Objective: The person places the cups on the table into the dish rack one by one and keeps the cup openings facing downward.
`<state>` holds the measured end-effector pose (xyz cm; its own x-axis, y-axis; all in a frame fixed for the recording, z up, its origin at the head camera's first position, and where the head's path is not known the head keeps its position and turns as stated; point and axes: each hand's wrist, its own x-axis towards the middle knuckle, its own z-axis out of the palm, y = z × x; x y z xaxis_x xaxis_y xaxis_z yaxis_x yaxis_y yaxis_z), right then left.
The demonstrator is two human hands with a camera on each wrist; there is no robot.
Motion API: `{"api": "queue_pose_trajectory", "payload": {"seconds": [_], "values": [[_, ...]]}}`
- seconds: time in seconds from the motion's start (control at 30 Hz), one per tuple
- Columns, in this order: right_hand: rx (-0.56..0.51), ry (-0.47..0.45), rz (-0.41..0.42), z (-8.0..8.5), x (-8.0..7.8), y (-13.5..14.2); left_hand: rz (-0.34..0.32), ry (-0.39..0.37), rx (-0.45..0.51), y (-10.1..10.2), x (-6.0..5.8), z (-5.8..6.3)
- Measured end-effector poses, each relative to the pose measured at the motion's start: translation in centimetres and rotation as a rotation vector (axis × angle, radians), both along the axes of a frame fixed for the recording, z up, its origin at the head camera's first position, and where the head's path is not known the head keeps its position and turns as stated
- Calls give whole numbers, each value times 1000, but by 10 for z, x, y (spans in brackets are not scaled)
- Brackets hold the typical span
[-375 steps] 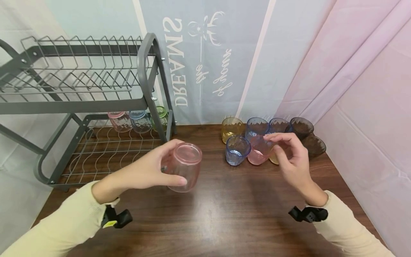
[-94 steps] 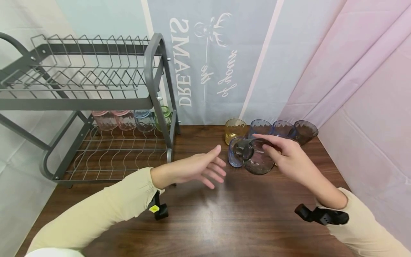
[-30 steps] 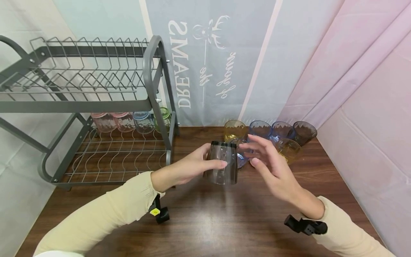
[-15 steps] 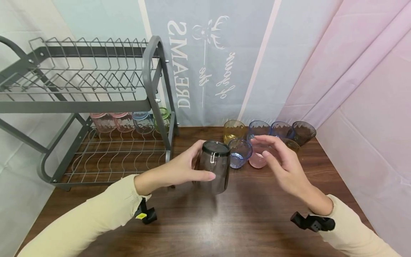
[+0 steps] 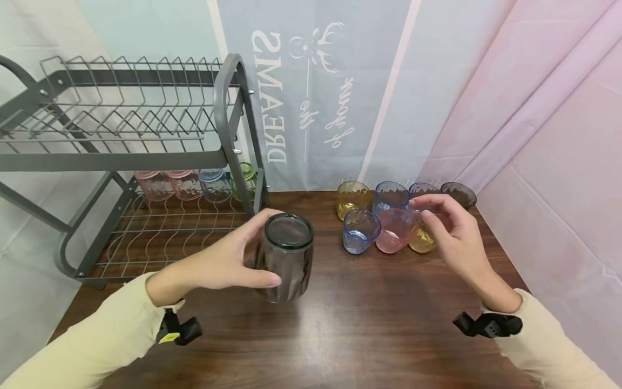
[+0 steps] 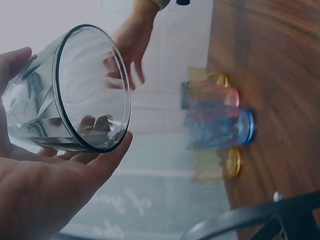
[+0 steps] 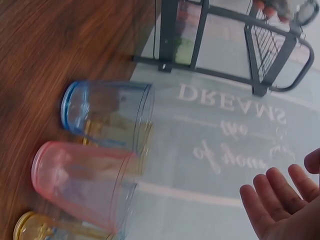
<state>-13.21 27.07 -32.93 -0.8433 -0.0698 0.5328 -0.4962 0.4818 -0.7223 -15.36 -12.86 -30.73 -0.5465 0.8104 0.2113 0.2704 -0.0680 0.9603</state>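
Note:
My left hand (image 5: 228,265) grips a dark grey glass (image 5: 291,265) round its side, base up, above the table. In the left wrist view the glass (image 6: 92,90) shows its wide mouth toward the camera. My right hand (image 5: 459,237), fingers loosely bent and holding nothing, hovers by the glasses at the right. Closest to it are a yellow glass (image 5: 421,241) and a pink glass (image 5: 390,240). A blue glass (image 5: 358,240) stands left of the pink one. Behind them are a yellow glass (image 5: 351,200), two blue glasses and a dark glass (image 5: 459,193), partly hidden.
A grey two-tier dish rack (image 5: 225,113) stands at the left. On its lower tier, several upturned glasses line the back, among them a pink glass (image 5: 183,186), a blue glass (image 5: 214,188) and a green glass (image 5: 249,178). A printed curtain (image 5: 311,108) hangs behind the table (image 5: 350,329).
Over the last seconds the dark glass passed from my right hand to my left and moved left toward the rack, turned base up. My right hand drew back rightward. Earlier, a pink glass joined the rack.

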Motion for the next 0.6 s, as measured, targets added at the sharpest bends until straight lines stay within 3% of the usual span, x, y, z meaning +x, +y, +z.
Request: {"api": "queue_pose_trajectory", "payload": {"seconds": [0.2,0.6], "values": [[-48,-41,-88,-2,-11,18,5,40,-13,-28,1,7],[-35,-213,-261,-24,-34,64,110,97,-34,-72,3,13]]}}
